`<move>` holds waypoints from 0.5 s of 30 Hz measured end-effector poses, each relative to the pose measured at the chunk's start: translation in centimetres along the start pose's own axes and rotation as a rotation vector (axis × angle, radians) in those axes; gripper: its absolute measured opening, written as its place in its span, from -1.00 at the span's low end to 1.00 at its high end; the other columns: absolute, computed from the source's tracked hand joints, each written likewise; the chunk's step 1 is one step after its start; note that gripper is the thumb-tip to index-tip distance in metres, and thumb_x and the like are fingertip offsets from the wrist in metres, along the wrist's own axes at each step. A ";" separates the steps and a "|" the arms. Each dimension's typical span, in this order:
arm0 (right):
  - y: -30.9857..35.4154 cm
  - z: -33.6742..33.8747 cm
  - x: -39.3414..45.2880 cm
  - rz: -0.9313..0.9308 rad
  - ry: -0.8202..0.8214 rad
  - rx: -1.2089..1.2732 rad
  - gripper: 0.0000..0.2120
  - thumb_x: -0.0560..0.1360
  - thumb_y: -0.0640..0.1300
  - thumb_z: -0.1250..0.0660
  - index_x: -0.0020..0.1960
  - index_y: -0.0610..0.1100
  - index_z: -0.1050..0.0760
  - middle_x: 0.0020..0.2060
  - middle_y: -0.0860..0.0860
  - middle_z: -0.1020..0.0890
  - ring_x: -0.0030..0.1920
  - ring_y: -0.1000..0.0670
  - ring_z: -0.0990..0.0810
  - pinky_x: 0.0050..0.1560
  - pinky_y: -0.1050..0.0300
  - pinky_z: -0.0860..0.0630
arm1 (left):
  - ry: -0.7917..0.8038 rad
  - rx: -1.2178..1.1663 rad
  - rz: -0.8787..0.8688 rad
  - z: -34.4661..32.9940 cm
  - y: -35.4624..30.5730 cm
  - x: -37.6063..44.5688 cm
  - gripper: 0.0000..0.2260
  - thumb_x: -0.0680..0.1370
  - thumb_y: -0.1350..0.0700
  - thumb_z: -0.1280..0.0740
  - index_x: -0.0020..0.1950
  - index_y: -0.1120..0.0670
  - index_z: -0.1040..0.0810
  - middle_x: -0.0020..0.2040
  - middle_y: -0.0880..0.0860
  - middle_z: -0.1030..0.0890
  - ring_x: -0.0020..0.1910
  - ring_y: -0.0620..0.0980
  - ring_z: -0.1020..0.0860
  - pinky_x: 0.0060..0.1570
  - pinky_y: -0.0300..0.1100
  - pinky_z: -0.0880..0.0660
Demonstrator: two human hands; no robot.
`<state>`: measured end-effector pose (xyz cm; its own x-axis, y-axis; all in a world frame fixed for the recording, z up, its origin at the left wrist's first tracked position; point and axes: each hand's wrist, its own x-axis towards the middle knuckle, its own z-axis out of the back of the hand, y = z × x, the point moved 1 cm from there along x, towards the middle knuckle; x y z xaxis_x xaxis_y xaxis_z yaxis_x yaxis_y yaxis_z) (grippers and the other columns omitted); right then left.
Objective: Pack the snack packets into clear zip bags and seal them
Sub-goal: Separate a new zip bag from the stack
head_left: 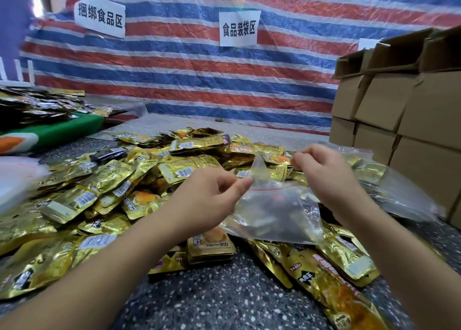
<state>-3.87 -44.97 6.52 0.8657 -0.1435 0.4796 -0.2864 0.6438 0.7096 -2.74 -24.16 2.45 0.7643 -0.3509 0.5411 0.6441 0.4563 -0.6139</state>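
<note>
Head view: a person sits over a heap of gold snack packets (104, 187) on a speckled table (224, 292), working a clear zip bag (272, 212) between both hands.
Left hand (212, 195): thumb and forefinger pinched on the bag's near lip at its left end, other fingers curled in.
Right hand (321, 172): fingertips pinching the far lip and lifting it up and away, so the mouth is pulled apart.
Bag: held just above the heap, red zip line showing across its upper part; it looks empty, though the dark and gold shapes seen through the film may be packets underneath (the plastic is blurred and I cannot tell for sure).
Step in hand: opening the mouth, by my reading, before any packet goes in.
Doing it well: grip each lip close to the zip, pull evenly so the track parts along its whole length, and keep the mouth facing the heap so one hand can let go and feed packets.
Risk: thin film can slip or tear if tugged from one corner.
Surroundings: cardboard boxes (409, 110) stacked to the right, striped tarp (199, 75) behind.
</note>
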 end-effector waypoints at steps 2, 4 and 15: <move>1.9 -0.6 1.5 0.162 0.053 -0.154 -0.82 0.59 -0.11 -0.28 -0.12 -0.13 -0.60 -0.26 -0.04 -0.64 -0.30 0.06 -0.50 -0.28 0.11 -0.39 | 0.011 0.045 0.007 -0.1 0.3 0.0 -0.52 0.60 -0.15 -0.22 -0.34 0.17 -0.54 -0.53 -0.09 -0.49 -0.56 -0.21 -0.37 -0.50 -0.27 -0.29; 4.5 -1.9 2.8 0.317 0.157 -0.236 -0.84 0.59 -0.11 -0.30 -0.09 -0.11 -0.62 -0.24 0.02 -0.65 -0.26 0.10 -0.54 -0.25 0.13 -0.44 | 0.007 0.071 0.026 -0.1 0.6 0.1 -0.53 0.60 -0.16 -0.22 -0.35 0.15 -0.50 -0.52 -0.04 -0.47 -0.54 -0.19 -0.37 -0.45 -0.15 -0.31; 7.8 -15.2 8.5 0.507 0.864 -0.816 -0.32 0.45 -0.07 -0.47 0.51 0.07 -0.29 0.43 0.00 -0.40 0.37 -0.08 -0.42 0.22 0.02 -0.41 | 0.150 0.200 0.148 -0.4 1.7 0.1 -0.57 0.55 -0.23 -0.29 -0.33 0.07 -0.46 -0.41 -0.02 -0.50 -0.41 -0.04 -0.46 -0.36 -0.13 -0.38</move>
<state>7.52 -29.73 8.27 0.8059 0.5830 -0.1035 -0.5919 0.7973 -0.1181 -1.61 -23.75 1.25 0.8552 -0.3789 0.3535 0.5176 0.6587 -0.5461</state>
